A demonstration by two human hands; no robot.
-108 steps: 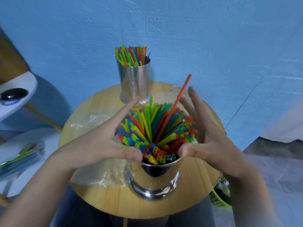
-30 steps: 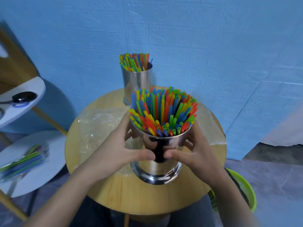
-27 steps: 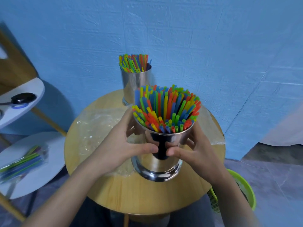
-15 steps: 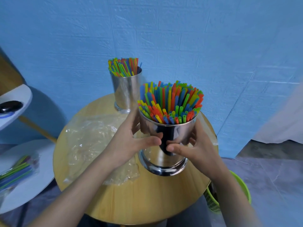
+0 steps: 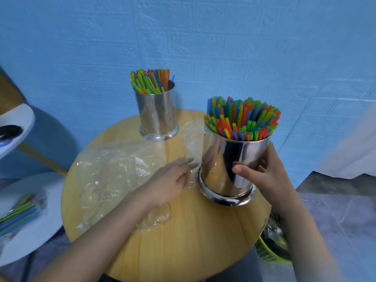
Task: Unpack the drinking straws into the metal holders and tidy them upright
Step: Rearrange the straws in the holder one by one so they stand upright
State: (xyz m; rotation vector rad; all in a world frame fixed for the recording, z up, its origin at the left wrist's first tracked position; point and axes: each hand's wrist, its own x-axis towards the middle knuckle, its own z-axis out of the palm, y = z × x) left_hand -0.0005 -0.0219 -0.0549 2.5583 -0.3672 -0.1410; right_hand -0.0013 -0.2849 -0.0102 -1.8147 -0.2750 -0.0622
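A person's right grip [image 5: 268, 177] clasped round the near metal holder [image 5: 218, 159] on the right side of the round wooden bench [image 5: 193, 241], coloured straws [image 5: 242, 119] packed inside, tips up, left grip [image 5: 171, 180] released, straight fingers resting on clear plastic wrap [image 5: 114, 171] just beside that holder, second holder [image 5: 157, 112] of straws at the back

near holder [image 5: 220, 165] stands just right of the fingertips of left hand [image 5: 168, 182], blocking that side. ahead of them a bare strip of table [image 5: 183, 241] runs to far holder [image 5: 156, 112]. crumpled plastic wrap [image 5: 112, 169] lies under and left of them.
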